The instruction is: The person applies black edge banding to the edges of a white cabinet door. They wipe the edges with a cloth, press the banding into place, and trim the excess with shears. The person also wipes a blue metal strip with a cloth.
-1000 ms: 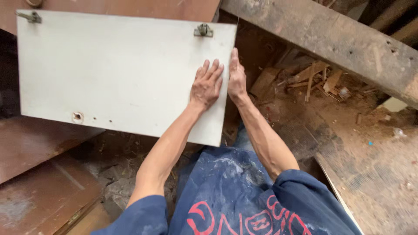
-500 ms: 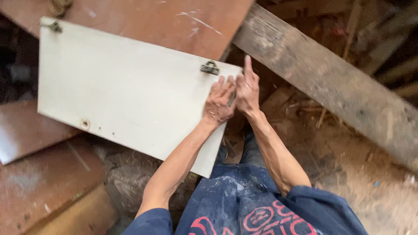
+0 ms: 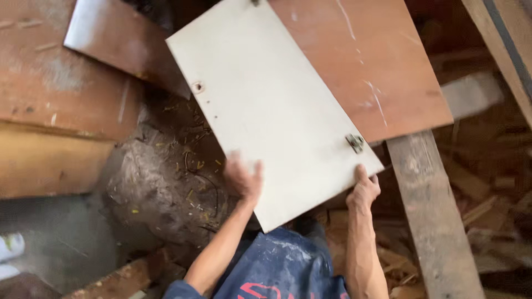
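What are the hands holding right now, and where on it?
Both grip the white panel by its near end: left hand on the left edge, right hand at the corner below the hinge.

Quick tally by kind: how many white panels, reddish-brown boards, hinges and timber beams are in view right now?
White panel: 1, held by the left hand and right hand
Reddish-brown boards: 3
Metal hinge: 1
Timber beams: 2
Total: 7
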